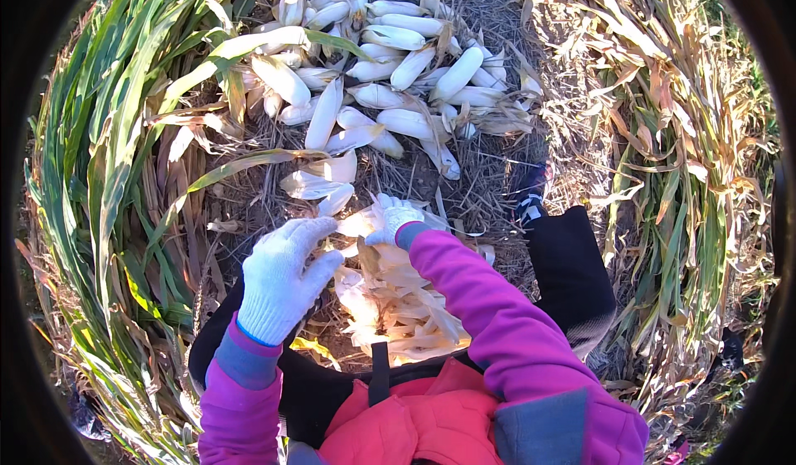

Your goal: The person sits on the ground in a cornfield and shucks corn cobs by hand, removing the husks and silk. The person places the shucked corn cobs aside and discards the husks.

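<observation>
White knitted gloves cover both my hands. My left hand (286,274) is open, thumb apart from the fingers, its fingertips close to a pale corn husk (356,223). My right hand (393,220) is closed on that husk at its right side; whether an ear is inside, I cannot tell. Below the hands, between my legs, lies a heap of dry, stripped husks (402,295). Just beyond my left fingertips are ears with pale husk (319,183) on the ground.
A large pile of husked white corn ears (390,75) lies ahead on straw-strewn soil. Green and drying corn stalks (108,191) are heaped along the left, and more stalks (676,216) lie along the right. My bent right leg (568,270) is beside the husk heap.
</observation>
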